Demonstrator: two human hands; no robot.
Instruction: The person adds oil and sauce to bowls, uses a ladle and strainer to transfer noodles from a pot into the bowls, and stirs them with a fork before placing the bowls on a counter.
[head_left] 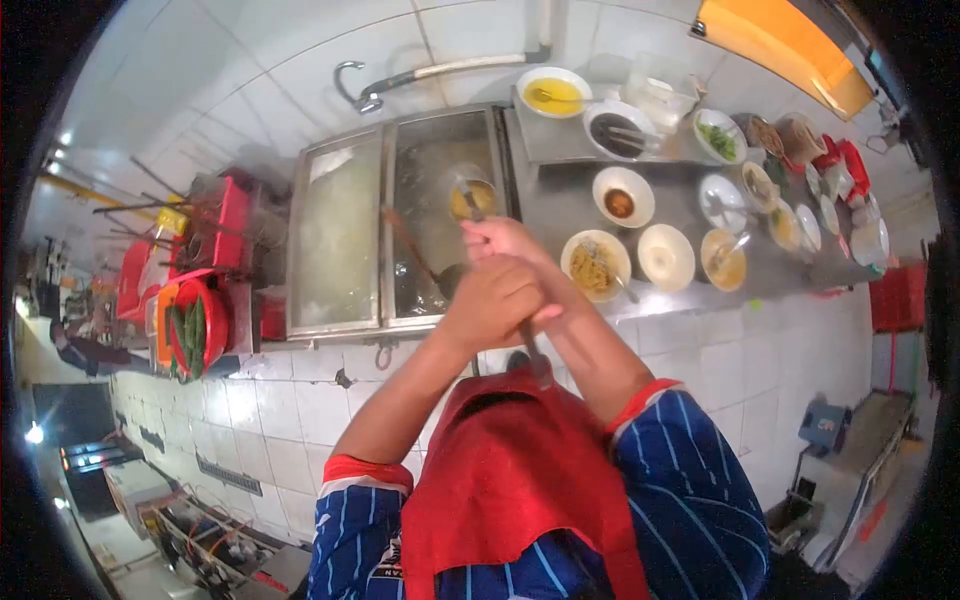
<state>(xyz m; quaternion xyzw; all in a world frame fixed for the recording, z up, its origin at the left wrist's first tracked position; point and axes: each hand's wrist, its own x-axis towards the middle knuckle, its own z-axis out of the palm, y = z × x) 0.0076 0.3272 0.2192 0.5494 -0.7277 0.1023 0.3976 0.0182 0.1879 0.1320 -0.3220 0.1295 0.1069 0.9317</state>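
My right hand (507, 240) is closed around a long metal handle (535, 360) that runs up to a small strainer of yellow noodles (472, 198) over the right compartment of a steel water tank (440, 115). My left hand (492, 300) sits just below it, fingers closed on the same handle near my red apron (515, 480). A thin brown stick with a dark scoop (415, 250) slants across the water beside my left hand; which hand holds it I cannot tell.
Several bowls stand on the steel counter (555, 200) right of the tank: noodles (594, 265), a pale bowl (666, 257), dark sauce (622, 197), yellow liquid (553, 93), greens (719, 137). A tap (365, 98) hangs over the tank. Red baskets with green vegetables (190, 330) stand left.
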